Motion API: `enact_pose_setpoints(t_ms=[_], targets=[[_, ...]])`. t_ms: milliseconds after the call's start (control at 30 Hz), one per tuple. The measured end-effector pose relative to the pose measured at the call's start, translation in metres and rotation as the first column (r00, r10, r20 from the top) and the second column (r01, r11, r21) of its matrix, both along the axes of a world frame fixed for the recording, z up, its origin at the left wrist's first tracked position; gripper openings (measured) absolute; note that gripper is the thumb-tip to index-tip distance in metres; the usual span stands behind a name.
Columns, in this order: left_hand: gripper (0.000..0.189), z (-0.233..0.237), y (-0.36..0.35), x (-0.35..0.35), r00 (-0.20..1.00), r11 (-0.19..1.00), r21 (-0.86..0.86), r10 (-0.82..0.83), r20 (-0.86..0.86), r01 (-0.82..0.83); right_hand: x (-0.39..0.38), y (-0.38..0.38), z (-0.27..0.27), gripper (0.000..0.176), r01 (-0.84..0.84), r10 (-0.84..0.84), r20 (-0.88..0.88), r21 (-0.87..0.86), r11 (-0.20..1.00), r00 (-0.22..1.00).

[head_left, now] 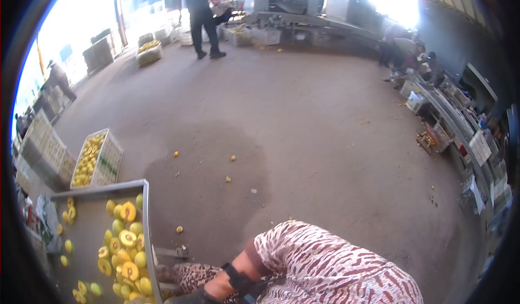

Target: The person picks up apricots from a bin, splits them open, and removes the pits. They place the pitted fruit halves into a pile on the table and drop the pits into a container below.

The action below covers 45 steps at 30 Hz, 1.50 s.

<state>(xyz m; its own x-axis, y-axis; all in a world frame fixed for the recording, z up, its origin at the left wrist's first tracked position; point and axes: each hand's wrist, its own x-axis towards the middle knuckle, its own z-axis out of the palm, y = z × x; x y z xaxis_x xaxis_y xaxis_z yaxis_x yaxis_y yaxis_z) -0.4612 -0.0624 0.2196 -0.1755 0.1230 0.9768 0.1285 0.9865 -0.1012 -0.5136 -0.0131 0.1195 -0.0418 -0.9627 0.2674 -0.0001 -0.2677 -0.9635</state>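
Observation:
Neither my left hand nor my right hand shows. At the bottom edge is a bare forearm with a black strap and a black covering lower down. It comes out of a short brown-and-white patterned sleeve, and the hand beyond it is out of view. Left of this arm stands a metal-rimmed tray. Cut yellow fruit halves, some with hollow orange centres, lie heaped along its right side. Several more pieces lie scattered on its left part.
Beyond the tray is a white crate of yellow fruit, beside stacked crates. Fruit bits lie on the concrete floor. A person stands near machinery at the back. More people work by a long bench at right.

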Motion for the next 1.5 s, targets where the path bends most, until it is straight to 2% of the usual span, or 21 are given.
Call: enact_pose_setpoints(t_ms=[100,133,167,200,267,333,367,400,467,533,667,833,933,1000,1033,1100,1200,1333,1367,1400,1500], targets=[[0.053,-0.045,-0.026,0.033,0.952,0.854,0.492,-0.27,0.145,0.168,-0.002,-0.002,-0.03,0.032,-0.207,0.201,-0.168,-0.02,0.978,0.965],[0.056,-0.03,-0.003,0.035,0.946,0.432,0.888,-0.323,-0.013,0.159,0.003,0.006,-0.014,0.03,-0.301,0.271,0.222,0.116,0.947,0.937],[0.05,-0.028,0.002,0.042,0.941,0.419,0.897,-0.337,0.009,0.142,-0.011,0.02,-0.001,0.028,-0.47,0.267,0.559,0.258,0.844,0.785],[0.054,-0.043,-0.006,0.055,0.921,0.376,0.906,-0.387,-0.035,0.192,-0.016,0.02,-0.012,0.04,-0.605,0.291,0.621,0.384,0.697,0.728],[0.046,-0.05,-0.013,0.079,0.916,0.339,0.907,-0.386,-0.109,0.25,-0.008,0.024,-0.007,0.049,-0.605,0.342,0.625,0.27,0.749,0.702],[0.046,-0.055,-0.01,0.097,0.8,-0.113,0.836,-0.246,-0.548,0.538,0.014,0.018,0.005,0.045,-0.513,0.449,0.263,0.276,0.813,0.854],[0.046,-0.052,-0.012,0.109,0.736,-0.314,0.717,-0.075,-0.673,0.623,0.035,0.011,0.009,0.042,-0.375,0.376,-0.039,0.035,0.926,0.926],[0.047,-0.056,-0.017,0.126,0.743,-0.388,0.671,0.056,-0.667,0.632,0.048,0.011,0.011,0.039,-0.371,0.372,-0.021,0.056,0.927,0.928],[0.046,-0.075,-0.033,0.164,0.609,-0.257,0.59,-0.006,-0.793,0.765,0.074,0.012,-0.003,0.037,-0.372,0.352,0.13,0.193,0.908,0.927],[0.044,-0.094,-0.063,0.228,0.91,0.15,0.97,0.345,-0.232,0.191,0.086,0.014,-0.018,0.034,-0.386,0.357,0.151,0.27,0.882,0.922],[0.035,-0.107,-0.124,0.336,0.699,0.249,0.77,0.636,0.328,-0.588,0.095,0.007,-0.042,0.026,-0.392,0.371,0.128,0.355,0.849,0.92],[0.033,-0.15,-0.148,0.368,0.402,0.06,0.412,0.381,0.832,-0.909,0.086,0.0,-0.055,0.022,-0.333,0.332,0.062,0.327,0.884,0.941],[0.032,-0.12,-0.16,0.298,0.388,0.337,0.221,0.588,0.71,-0.915,0.077,-0.001,-0.067,0.024,-0.348,0.264,0.245,0.427,0.835,0.933],[0.033,-0.111,-0.181,0.232,0.75,0.414,0.633,0.249,0.613,-0.655,0.074,-0.012,-0.095,0.027,-0.209,0.397,-0.452,0.409,0.888,0.799],[0.036,-0.118,-0.198,0.202,0.735,0.322,0.664,0.221,0.641,-0.675,0.073,-0.009,-0.102,0.029,-0.17,0.445,-0.613,0.455,0.874,0.653],[0.039,-0.143,-0.232,0.166,0.73,0.236,0.691,0.182,0.659,-0.683,0.069,-0.015,-0.09,0.028,-0.224,0.422,-0.467,0.422,0.879,0.777],[0.044,-0.187,-0.265,0.124,0.184,0.46,0.104,0.132,0.974,-0.882,0.069,-0.013,-0.084,0.025,-0.275,0.3,0.0,0.396,0.876,0.954],[0.034,-0.197,-0.262,0.13,0.575,0.348,0.561,-0.073,0.815,-0.751,0.05,-0.006,-0.085,0.028,-0.064,0.095,-0.059,0.395,0.916,0.994],[0.026,-0.185,-0.256,0.144,0.727,0.27,0.751,-0.2,0.656,-0.603,0.049,-0.008,-0.083,0.028,-0.005,0.015,-0.026,0.356,0.935,1.0],[0.024,-0.192,-0.262,0.156,0.856,-0.074,0.867,-0.221,0.467,-0.492,0.05,-0.009,-0.079,0.029,0.022,-0.034,0.031,0.317,0.948,0.999],[0.021,-0.138,-0.198,0.158,0.989,-0.24,0.966,-0.131,0.065,-0.095,0.038,-0.018,-0.05,0.026,0.015,0.001,-0.061,0.252,0.968,0.998]])
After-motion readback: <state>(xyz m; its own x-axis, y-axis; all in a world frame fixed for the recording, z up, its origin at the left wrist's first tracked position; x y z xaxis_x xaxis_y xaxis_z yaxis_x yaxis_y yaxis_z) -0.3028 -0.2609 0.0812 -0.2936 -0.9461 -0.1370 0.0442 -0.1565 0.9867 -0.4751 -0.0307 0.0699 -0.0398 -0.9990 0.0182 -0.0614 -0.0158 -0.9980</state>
